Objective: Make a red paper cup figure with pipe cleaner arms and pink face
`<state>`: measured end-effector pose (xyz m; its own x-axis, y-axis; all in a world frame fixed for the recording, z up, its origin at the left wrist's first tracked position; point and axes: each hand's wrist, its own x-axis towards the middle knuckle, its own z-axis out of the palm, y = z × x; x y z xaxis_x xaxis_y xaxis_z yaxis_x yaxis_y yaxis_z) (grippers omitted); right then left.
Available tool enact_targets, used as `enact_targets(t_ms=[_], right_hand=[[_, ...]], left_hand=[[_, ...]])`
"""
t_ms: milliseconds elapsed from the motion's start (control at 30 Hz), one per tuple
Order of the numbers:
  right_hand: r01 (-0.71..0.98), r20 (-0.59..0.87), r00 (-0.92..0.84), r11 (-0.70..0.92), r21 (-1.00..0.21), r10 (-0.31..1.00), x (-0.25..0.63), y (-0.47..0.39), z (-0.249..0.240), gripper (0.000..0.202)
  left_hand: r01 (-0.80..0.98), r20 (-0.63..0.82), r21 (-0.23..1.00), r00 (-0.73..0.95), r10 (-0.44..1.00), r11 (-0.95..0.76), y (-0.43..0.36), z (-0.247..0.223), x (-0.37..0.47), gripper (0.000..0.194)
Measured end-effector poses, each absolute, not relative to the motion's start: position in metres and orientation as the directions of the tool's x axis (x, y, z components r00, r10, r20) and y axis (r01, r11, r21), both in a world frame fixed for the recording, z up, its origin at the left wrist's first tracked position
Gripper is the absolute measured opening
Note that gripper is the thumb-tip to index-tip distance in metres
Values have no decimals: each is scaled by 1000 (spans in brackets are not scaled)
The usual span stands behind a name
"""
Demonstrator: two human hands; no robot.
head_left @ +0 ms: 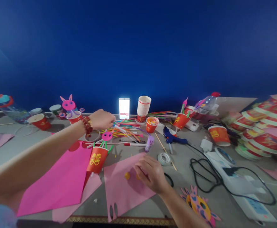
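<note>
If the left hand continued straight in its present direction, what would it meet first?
The left hand would probably meet the bright upright screen first; depth is unclear, so it might brush the coloured sticks below instead.

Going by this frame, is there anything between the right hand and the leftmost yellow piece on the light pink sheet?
Only a second yellow piece, close beside the right hand; past it, just bare light pink sheet shows up to the leftmost yellow piece.
</note>
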<state>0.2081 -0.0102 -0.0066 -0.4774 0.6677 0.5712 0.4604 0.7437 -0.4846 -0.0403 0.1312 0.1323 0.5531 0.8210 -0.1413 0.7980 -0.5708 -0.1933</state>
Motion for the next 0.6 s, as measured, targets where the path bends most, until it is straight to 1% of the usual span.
enact_targets(t_ms=[33,67,100,133,167,200,233,267,300,367,433,500,533,600], right_hand=[[438,569,-468,736,-515,676,209,-10,-7,26],[413,563,-455,723,-553,691,210,-10,-7,25],[381,551,-436,700,-603,712,210,-10,-7,23],[335,534,-405,664,-668,742,210,-11,-8,23],[264,507,-366,610,-747,780,208,-13,-8,26],[165,470,-324,538,-826,821,206,-16,-8,33],[44,426,-281,455,-889,860,203,-19,-8,40],[-80,374,-241,366,-927,896,200,-23,-6,44],[-186,317,-206,281,-942,926,197,-26,-4,42],[-307,209,-150,156,-939,966,193,-33,2,32],[-337,139,-118,92,-937,983,191,-38,9,26],[-330,114,-113,70,-941,987,191,-44,13,30],[-318,113,-111,73,-945,987,191,-47,14,32],[-277,125,-95,94,-956,988,191,-56,15,34]], left_hand=[[806,-104,-189,552,827,-561,118,136,-43,24],[829,13,-135,550,835,-543,103,137,-44,25],[842,140,-32,537,832,-538,85,135,-43,25],[818,208,99,540,815,-567,66,130,-39,25],[763,247,216,561,790,-609,47,123,-34,23],[700,263,283,601,755,-656,29,114,-28,21],[643,255,313,652,714,-699,14,105,-22,20],[600,269,314,687,675,-736,1,95,-16,21],[585,279,308,699,659,-751,-8,86,-11,22],[554,344,297,698,628,-778,-18,72,-3,25],[545,381,286,690,615,-788,-22,65,1,26],[547,371,303,686,626,-780,-26,62,4,28],[547,350,337,682,642,-766,-29,62,5,28],[528,276,480,667,692,-700,-38,60,8,28]])
